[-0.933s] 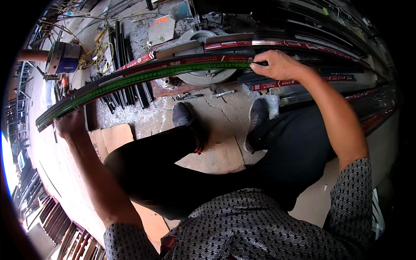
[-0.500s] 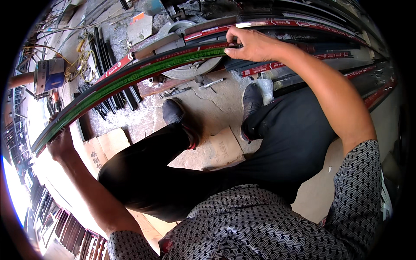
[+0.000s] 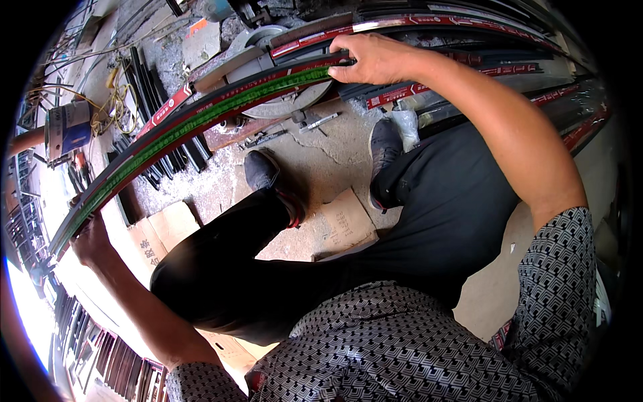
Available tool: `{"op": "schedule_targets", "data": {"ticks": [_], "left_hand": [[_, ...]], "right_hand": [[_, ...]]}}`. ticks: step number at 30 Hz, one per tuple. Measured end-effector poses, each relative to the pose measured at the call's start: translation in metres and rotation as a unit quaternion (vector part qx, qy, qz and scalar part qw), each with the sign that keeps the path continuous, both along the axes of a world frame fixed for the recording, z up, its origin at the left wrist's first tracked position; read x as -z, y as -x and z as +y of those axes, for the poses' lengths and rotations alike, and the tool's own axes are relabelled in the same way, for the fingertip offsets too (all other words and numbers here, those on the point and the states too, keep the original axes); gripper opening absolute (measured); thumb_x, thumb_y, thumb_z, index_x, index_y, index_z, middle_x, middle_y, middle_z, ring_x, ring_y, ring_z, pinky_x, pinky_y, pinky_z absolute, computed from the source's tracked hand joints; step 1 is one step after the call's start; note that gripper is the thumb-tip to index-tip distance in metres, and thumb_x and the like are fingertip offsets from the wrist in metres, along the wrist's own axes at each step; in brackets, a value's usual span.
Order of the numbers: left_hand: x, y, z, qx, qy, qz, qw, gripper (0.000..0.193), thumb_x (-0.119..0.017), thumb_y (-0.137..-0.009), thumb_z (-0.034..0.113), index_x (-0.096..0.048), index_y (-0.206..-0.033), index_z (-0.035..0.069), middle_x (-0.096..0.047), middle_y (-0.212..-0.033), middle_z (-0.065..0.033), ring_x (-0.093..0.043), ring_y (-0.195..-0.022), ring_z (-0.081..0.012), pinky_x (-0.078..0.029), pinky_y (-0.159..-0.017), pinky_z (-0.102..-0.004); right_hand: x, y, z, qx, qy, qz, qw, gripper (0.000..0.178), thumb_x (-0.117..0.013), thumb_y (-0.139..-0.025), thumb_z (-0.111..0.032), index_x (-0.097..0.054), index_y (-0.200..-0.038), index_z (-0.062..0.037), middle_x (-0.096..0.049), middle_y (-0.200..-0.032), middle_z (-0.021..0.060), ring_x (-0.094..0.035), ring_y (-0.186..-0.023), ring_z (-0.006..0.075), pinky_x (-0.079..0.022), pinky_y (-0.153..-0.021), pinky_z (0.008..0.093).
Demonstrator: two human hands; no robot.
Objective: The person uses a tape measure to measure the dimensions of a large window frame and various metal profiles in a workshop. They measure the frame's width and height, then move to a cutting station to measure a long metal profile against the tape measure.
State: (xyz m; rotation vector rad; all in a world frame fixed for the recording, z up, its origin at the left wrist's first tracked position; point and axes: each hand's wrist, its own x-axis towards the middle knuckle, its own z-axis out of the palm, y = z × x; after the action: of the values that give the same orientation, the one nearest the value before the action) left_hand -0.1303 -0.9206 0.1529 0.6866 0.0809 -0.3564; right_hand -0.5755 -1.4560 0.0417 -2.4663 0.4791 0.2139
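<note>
A long, dark profile strip (image 3: 201, 114) with a green film face and red edges spans the upper left, looking bowed in this wide view. My left hand (image 3: 92, 240) grips it near its lower-left end, its fingers partly hidden behind the strip. At the upper middle, my right hand (image 3: 376, 59) pinches the strip's other end between thumb and fingers. Behind the right part of the strip lies a round metal machine base (image 3: 301, 102) with a straight grey fence.
Bundled red-and-black profiles (image 3: 462, 27) lie at the upper right. Short black bars (image 3: 149, 84) sit on the littered floor at left, near a tangled yellow cord (image 3: 119, 107). Flattened cardboard (image 3: 346, 220) lies between my shoes. A blue-and-white container (image 3: 69, 128) stands at far left.
My right hand and its end of the strip sit slightly farther left. The left end sits a little lower. Both hands keep hold, and the whole view has shifted slightly.
</note>
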Motion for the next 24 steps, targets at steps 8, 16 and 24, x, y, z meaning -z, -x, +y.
{"op": "schedule_targets", "data": {"ticks": [8, 16, 24], "left_hand": [[0.023, -0.033, 0.027, 0.055, -0.182, -0.111, 0.975, 0.042, -0.032, -0.107, 0.015, -0.045, -0.136, -0.013, -0.051, -0.135, -0.0252, -0.048, -0.126, -0.0396, -0.035, -0.113, -0.0592], [0.039, -0.053, 0.049, 0.057, -0.700, -0.449, 0.553, 0.053, -0.026, -0.111, 0.026, -0.033, -0.151, -0.008, -0.035, -0.158, -0.0242, -0.033, -0.144, -0.0421, -0.024, -0.119, -0.0660], [0.026, 0.010, -0.016, -0.073, -0.454, -0.254, 0.851, 0.048, -0.034, -0.106, 0.020, -0.042, -0.138, -0.015, -0.044, -0.146, -0.0293, -0.041, -0.135, -0.0473, -0.028, -0.114, -0.0716]], "right_hand": [[-0.002, 0.000, 0.001, 0.015, 0.000, 0.020, 1.000, 0.066, -0.067, -0.089, -0.052, -0.057, -0.133, -0.0028, -0.067, -0.119, 0.0249, -0.064, -0.113, 0.0394, -0.051, -0.096, 0.0448], [-0.028, -0.006, 0.013, 0.043, -0.024, 0.081, 0.996, 0.065, -0.067, -0.090, -0.051, -0.055, -0.136, -0.0067, -0.065, -0.129, 0.0188, -0.060, -0.123, 0.0365, -0.049, -0.101, 0.0455], [-0.024, -0.004, 0.011, 0.063, -0.025, 0.092, 0.994, 0.064, -0.068, -0.089, -0.050, -0.055, -0.136, -0.0078, -0.065, -0.130, 0.0179, -0.060, -0.123, 0.0362, -0.048, -0.101, 0.0467]]}}
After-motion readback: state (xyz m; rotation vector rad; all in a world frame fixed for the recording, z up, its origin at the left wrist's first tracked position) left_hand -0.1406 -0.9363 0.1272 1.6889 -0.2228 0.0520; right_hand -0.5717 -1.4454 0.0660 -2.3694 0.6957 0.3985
